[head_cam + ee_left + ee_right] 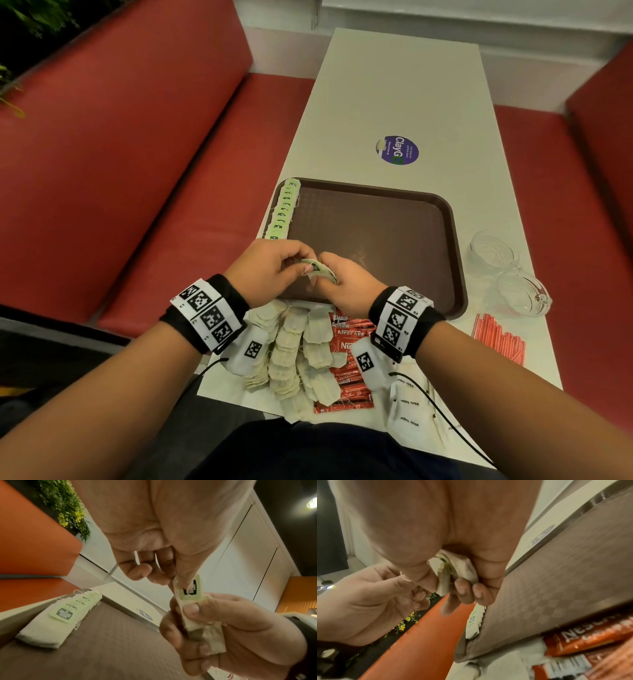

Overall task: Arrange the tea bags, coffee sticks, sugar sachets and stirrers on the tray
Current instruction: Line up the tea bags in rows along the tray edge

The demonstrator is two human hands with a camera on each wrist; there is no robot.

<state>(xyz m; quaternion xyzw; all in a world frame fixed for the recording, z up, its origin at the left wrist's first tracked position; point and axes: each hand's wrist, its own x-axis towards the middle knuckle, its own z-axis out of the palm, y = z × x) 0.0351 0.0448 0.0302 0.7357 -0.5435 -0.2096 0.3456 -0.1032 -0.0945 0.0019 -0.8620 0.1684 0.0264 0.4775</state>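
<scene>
1. Currently, a small stack of tea bags (204, 627) is held above the near-left part of the tray (411, 219); the pale green tag (190, 588) on top carries a dark label whose text is not readable.
2. Right hand (346, 284): fingers and thumb curled round the stack, gripping it.
3. Left hand (270, 267): thumb and fingertips pinch the top of the stack at the tag.
4. A row of tea bags (284, 212) with green tags lies overlapped along the left edge of the brown tray.
5. Loose tea bags (291, 356) lie heaped on the white table (394, 85) just in front of the tray.
6. Red coffee sticks (346, 363) marked "NESCAFE" lie beside that heap, to its right.
7. White sachets (407, 407) marked "White Sugar" lie at the near-right table edge.
8. Red stirrers (496, 339) lie right of the tray, near 2 clear glass cups (510, 274).
9. A round purple sticker (397, 150) reading "ClayGO" sits beyond the tray.
</scene>
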